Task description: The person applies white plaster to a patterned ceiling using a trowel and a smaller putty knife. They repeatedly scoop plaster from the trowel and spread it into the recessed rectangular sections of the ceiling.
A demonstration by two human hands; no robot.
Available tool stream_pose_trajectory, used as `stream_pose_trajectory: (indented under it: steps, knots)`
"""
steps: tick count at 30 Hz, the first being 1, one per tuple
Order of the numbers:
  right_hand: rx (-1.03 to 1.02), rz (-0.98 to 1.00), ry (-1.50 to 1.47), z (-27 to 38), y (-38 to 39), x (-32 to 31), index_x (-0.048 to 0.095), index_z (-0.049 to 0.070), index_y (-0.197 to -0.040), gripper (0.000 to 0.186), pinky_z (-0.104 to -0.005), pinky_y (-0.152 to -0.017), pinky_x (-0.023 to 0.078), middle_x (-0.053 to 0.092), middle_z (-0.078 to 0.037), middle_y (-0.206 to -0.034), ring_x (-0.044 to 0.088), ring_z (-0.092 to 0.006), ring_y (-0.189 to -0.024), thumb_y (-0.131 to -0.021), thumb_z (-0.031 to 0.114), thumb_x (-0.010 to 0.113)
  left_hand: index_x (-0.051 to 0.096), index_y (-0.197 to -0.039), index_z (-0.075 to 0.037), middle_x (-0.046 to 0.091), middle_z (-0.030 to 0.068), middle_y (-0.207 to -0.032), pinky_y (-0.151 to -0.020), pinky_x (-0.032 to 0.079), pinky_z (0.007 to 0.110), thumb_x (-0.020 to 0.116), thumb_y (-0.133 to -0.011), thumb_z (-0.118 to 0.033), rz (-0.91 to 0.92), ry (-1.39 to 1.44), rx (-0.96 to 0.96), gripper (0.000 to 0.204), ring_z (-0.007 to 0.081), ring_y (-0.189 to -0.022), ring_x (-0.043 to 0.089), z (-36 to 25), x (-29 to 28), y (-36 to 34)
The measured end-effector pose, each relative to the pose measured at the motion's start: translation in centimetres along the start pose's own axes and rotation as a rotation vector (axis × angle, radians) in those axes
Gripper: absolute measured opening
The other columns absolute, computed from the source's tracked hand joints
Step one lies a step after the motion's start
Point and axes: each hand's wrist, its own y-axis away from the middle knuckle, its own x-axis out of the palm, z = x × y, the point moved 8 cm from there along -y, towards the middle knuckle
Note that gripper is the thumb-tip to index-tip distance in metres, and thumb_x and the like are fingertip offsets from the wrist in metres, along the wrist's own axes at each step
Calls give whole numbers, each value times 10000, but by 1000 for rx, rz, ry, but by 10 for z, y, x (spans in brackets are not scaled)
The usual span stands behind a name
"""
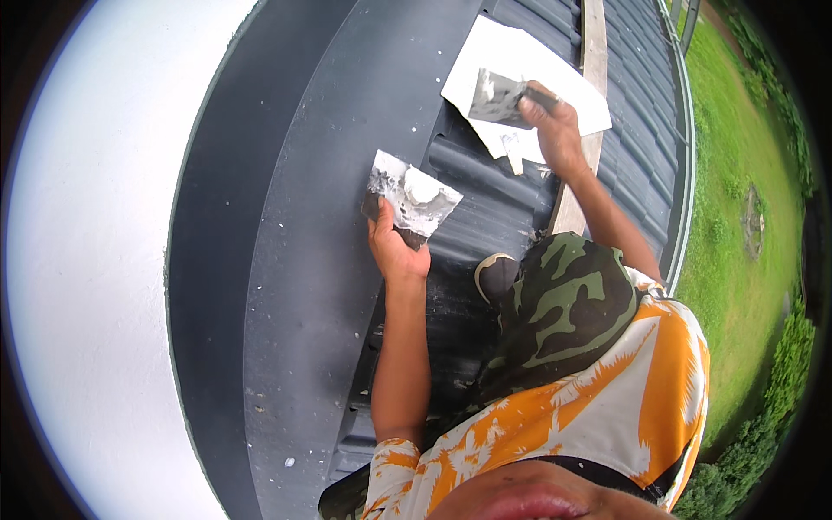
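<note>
On dark ribbed roof (472, 186), L hand (399, 253) is pinching wide scraper (414, 211) w/ white paste (421, 186) on top; R hand (559, 134) is gripping 2nd scraper (496, 97) over white sheet (533, 54).

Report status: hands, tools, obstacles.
Left hand gripping scraper, white paste on it. Right hand gripping second scraper over white sheet, contact unclear. Wooden plank close by, partly under sheet.
</note>
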Motion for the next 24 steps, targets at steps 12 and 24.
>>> stream_pose_trajectory:
  steps: [12,24]
  knots:
    - [-753,465,850,51,76,88,670,220,-1171,492,-363,-816,558,594,-13,-1113,574,-242,-995,-748,-28,639,480,-1334,-57,563,108,-1306,-1028,445,444,454,-1009,-166,127,-13,-55,343,266,-1189,558,-3,20,5]
    - [235,-119,1114,-96,-117,-95,659,-41,-1047,299,-436,-783,531,675,-265,-991,675,-382,-941,-840,143,548,504,-1326,-74,596,50,-1263,-1003,445,405,515,-994,-228,229,87,-12,366,220,-1157,571,-42,4,24]
